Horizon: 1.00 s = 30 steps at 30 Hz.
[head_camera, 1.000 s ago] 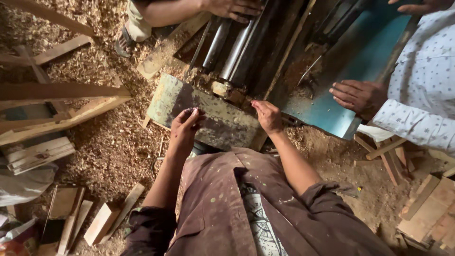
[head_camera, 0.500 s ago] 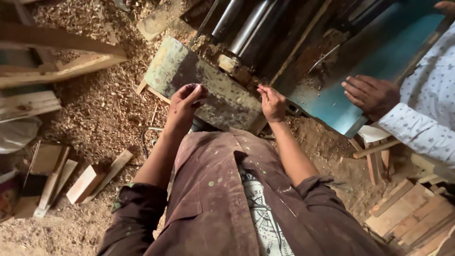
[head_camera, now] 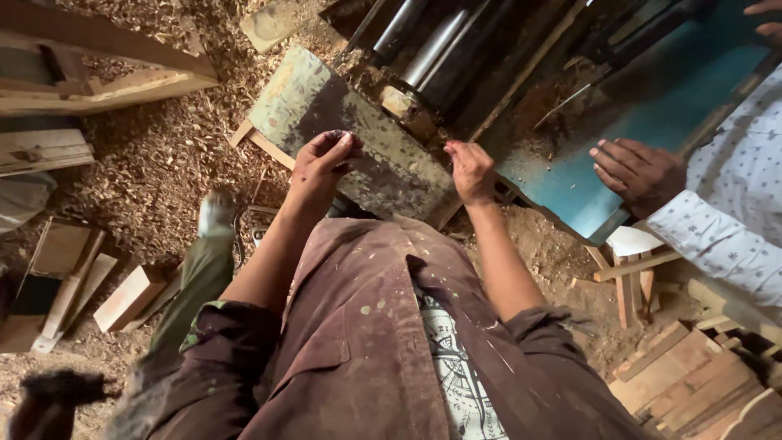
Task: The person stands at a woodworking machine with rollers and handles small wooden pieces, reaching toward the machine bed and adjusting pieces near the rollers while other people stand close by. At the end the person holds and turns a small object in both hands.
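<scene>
Since the earlier frames the view has tipped closer and the left hand (head_camera: 326, 159) has slid a little along the worn, grey-green flat metal plate (head_camera: 358, 138), while the right hand (head_camera: 471, 169) has stayed at that plate's right end. The plate lies slanted, its long axis running from upper left down to lower right, at the front of a dark woodworking machine with shiny steel rollers (head_camera: 436, 49) behind it. The left hand rests on the plate's middle with its fingers curled narrow, pinched on something small and dark that I cannot make out. The right hand is also narrow, its fingertips pressed at the plate's far right edge, just beside a small pale wooden block (head_camera: 399, 102); whether it grips anything I cannot tell. Both hands touch the plate, the left nearer its centre, the right nearer the machine's teal sheet-metal panel (head_camera: 570, 183). On that panel lies another person's hand (head_camera: 639, 171), in a white patterned sleeve, well apart from the wearer's own. Sawdust and shavings cover the floor (head_camera: 155, 175), with wooden offcuts (head_camera: 126, 297) near the left leg.
</scene>
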{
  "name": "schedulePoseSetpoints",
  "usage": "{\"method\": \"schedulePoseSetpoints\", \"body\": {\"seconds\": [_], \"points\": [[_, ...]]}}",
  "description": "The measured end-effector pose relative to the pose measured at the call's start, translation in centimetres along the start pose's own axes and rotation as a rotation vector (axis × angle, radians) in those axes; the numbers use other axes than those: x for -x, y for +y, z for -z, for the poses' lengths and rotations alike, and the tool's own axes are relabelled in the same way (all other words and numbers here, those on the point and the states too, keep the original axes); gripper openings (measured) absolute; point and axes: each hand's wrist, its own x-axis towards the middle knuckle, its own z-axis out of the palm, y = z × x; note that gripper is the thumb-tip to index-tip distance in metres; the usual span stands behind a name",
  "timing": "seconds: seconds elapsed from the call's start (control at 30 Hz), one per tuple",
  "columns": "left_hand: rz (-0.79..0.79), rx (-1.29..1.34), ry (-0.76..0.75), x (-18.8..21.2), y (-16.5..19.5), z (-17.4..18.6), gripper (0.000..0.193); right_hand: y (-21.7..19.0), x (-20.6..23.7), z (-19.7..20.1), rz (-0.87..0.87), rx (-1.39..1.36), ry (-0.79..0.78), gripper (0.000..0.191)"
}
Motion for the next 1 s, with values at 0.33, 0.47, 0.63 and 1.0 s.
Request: {"method": "schedulePoseSetpoints", "body": {"seconds": [0.33,0.47,0.63,1.0], "points": [[-0.01,0.013,-0.016,-0.9,-1.3,0.7,0.02,2.2,-1.6,0.6,-0.264,-0.312,-0.355,0.014],[0.004,-0.014,-0.045,-2.0,-1.5,0.5,0.022,1.7,-1.5,-0.1,-0.361,-0.341,-0.289,0.019],[0.115,-0.094,-0.128,-3.2,-1.6,-1.6,0.029,0.4,-0.4,-0.6,-0.231,-0.099,0.027,0.005],[0.171,-0.204,-0.214,-3.0,-0.9,-2.5,0.033,0.5,-2.9,-1.5,-0.106,-0.145,-0.249,0.008]]}}
